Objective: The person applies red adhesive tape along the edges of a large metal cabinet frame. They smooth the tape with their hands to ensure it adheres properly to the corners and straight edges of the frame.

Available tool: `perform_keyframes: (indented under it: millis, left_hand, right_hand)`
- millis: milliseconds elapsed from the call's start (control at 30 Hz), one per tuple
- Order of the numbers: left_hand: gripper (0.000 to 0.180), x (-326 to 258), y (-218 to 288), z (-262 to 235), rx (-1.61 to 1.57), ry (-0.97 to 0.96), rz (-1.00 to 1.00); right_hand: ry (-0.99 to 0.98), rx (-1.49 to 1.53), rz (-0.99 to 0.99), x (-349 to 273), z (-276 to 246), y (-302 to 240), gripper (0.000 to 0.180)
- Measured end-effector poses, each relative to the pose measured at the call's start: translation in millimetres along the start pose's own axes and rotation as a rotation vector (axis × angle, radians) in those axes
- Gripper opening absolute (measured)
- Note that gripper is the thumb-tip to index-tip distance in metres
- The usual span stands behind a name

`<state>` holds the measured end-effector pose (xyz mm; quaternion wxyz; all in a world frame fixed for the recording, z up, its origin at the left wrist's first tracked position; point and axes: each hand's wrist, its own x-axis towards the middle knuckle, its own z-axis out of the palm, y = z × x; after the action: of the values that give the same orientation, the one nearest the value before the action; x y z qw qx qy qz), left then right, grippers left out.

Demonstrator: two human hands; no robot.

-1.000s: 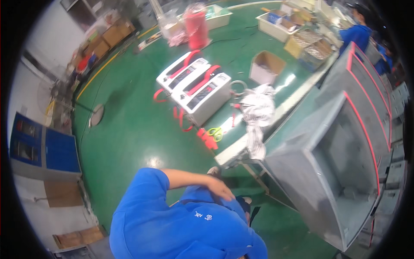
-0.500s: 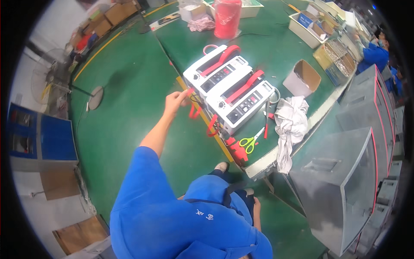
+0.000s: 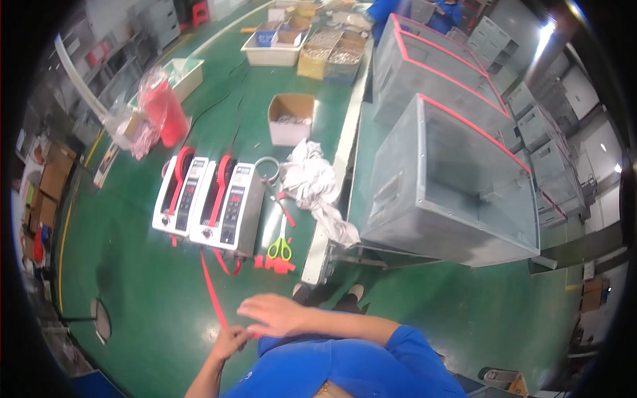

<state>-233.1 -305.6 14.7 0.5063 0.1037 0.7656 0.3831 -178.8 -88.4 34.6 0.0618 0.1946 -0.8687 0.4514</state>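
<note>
My left hand (image 3: 230, 342) is closed on a long strip of red tape (image 3: 213, 293). The strip runs up taut toward the front of two white tape dispensers (image 3: 247, 204), which stand side by side on the green table. Just above and right of it, my right hand (image 3: 277, 315) reaches across with fingers stretched out, somewhat blurred. A bit of red shows between the hands. Each dispenser carries a red tape roll (image 3: 225, 167), and a short red loop hangs at the right one's front. Green-handled scissors (image 3: 280, 248) lie beside it.
Red scraps (image 3: 275, 265) and a crumpled grey cloth (image 3: 312, 174) lie near the table edge. Behind stands an open cardboard box (image 3: 290, 132) with small parts. Large grey metal cabinets (image 3: 398, 192) with red edging stand to the right. A red wrapped roll (image 3: 164, 114) stands far left.
The view has swung right. My left hand has moved from beside the dispensers back toward my body with a long red strip. My right hand has come in next to it.
</note>
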Motion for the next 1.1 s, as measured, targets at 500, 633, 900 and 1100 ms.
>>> perform_keyframes:
  millis: [500, 633, 900, 1100]
  left_hand:
    - [0.010, 5, 77, 30, 0.179, 0.223, 0.652]
    - [0.013, 17, 106, 39, 0.159, 0.129, 0.647]
    - [0.013, 43, 141, 21, 0.209, -0.199, 0.576]
    - [0.010, 56, 196, 40, 0.296, -0.182, 0.604]
  right_hand:
    - [0.161, -0.108, -0.058, -27, -38, 5, 0.017]
    - [0.187, -0.184, 0.063, -56, -88, -9, 0.014]
    - [0.617, -0.304, 0.622, -184, -238, -87, 0.007]
    - [0.935, -0.388, 0.979, -296, -296, -143, 0.014]
